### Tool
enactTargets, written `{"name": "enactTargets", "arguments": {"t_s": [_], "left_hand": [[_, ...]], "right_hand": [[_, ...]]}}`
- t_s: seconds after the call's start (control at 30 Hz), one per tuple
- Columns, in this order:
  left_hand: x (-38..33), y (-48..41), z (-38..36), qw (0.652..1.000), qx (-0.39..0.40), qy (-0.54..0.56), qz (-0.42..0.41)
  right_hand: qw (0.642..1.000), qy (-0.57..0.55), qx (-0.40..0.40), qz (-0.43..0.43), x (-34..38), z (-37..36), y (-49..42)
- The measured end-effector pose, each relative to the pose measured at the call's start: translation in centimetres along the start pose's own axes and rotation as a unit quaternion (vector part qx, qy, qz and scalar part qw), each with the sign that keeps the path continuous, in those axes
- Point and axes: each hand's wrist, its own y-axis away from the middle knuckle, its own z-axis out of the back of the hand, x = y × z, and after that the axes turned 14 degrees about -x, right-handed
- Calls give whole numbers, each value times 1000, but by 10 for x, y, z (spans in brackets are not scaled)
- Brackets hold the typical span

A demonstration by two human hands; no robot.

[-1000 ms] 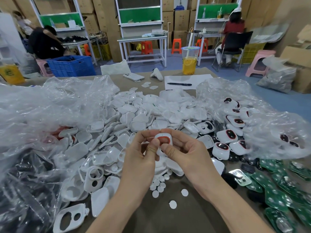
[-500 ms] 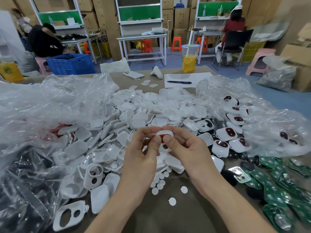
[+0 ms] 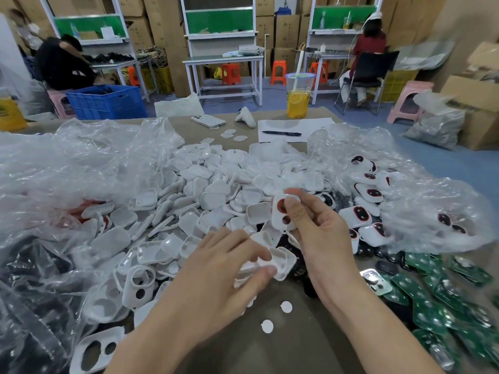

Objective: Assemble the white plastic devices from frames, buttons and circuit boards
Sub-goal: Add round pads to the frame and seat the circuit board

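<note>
My right hand holds a white frame upright between thumb and fingers; dark red shows in its two holes. My left hand reaches down over the near edge of the pile and its fingertips pinch a white back shell. A large heap of white shells covers the table's middle. Empty frames with two holes lie at the lower left. Green circuit boards are spread at the lower right. Small white round discs lie on the brown table between my forearms.
Finished devices with red buttons sit in clear plastic bags at the right. Crumpled plastic bags cover the left. At the table's far end stand a drink cup, a phone, and a pen on paper. People sit at benches behind.
My hands have parted. The right hand keeps the frame and has lifted it to the right. The left hand has dropped to the pile and taken hold of a white shell.
</note>
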Motion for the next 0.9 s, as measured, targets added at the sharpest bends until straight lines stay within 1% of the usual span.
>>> {"name": "enactTargets", "arguments": {"t_s": [0.07,0.13,0.3,0.47,0.7,0.83,0.9], "left_hand": [[-2,0,-2,998,38,-17,-36],[-6,0,-3,996,71,-18,-47],[-12,2,-6,995,91,7,-50],[-19,5,-12,989,116,1,-89],[-19,6,-14,992,97,18,-73],[-18,7,-14,992,106,21,-68],[-16,7,-14,992,104,19,-66]], "right_hand": [[1000,-9,-10,-3,-1,0,-2],[1000,-13,-14,-8,-2,0,-3],[999,-21,-19,-18,-2,0,-3],[999,-40,-13,-23,-1,-1,-3],[1000,7,6,-15,-1,-3,1],[1000,14,-16,16,-4,-2,-3],[999,10,-28,17,-7,1,-7]]}}
